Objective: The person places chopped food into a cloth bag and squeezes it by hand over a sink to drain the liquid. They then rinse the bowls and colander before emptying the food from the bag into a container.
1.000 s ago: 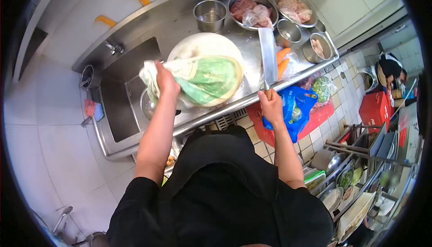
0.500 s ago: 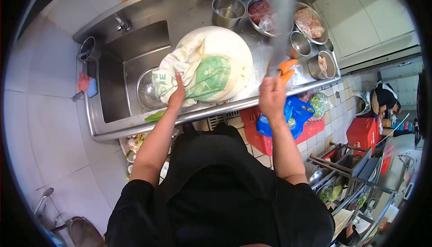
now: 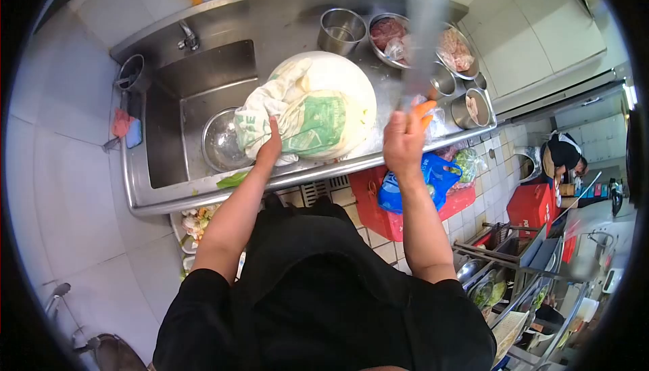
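Observation:
My right hand [image 3: 403,142] is closed round the handle of a knife [image 3: 424,39], whose broad blade points away from me and is smeared by motion. Just beyond that hand lie carrots [image 3: 424,110], partly hidden by the blade. My left hand [image 3: 269,146] grips the edge of a white cloth sack with green print [image 3: 314,124]; some of its fingers are hidden by the cloth. The sack lies bunched over the left and near part of a round white chopping board [image 3: 358,87], and whatever may be inside or under it is hidden.
A sink basin [image 3: 216,80] holding a metal bowl [image 3: 220,142] is at the left. Metal bowls of raw meat [image 3: 387,34] and several pots [image 3: 341,31] stand at the back right. Below the counter edge, a blue bag [image 3: 439,175] rests on a red crate [image 3: 368,188]. Another person [image 3: 564,151] is far right.
The view has shifted slightly. My right hand still holds the knife up, a little further left in view. My left hand stays on the sack.

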Available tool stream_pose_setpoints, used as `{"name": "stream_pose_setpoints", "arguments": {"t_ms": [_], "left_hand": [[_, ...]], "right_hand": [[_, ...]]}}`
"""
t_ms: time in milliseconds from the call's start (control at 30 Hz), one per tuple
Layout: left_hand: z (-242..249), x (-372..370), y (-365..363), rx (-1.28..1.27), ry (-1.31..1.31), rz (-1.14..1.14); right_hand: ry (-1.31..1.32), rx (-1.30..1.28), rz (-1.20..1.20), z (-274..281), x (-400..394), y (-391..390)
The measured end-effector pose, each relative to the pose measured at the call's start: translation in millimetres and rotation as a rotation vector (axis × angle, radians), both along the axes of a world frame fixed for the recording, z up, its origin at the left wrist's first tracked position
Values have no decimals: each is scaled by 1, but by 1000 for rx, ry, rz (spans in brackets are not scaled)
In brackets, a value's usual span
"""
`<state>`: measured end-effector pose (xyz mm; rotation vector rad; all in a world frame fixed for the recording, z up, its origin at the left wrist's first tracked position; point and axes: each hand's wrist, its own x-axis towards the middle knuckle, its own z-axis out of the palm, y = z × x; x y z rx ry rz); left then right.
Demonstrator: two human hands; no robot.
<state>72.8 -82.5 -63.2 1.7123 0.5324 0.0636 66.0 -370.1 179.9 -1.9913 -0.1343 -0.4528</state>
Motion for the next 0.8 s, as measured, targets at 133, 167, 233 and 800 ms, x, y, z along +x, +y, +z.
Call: {"name": "stream_pose_setpoints", "arguments": {"t_ms": [133,167,233,800], "left_hand": [[-11,4,-5,67,-39,27],[-15,6,-7,93,-51,38],[-31,11,-7,155,-57,67],[-15,0,-10,76,-37,27]], "right_hand": [[-360,-508,-91,-99,2,-8],[429,-558,-7,-122,-14,-6],[660,-789,211,-168,-20,-24],[505,-557,45,-40,-6,32]]}}
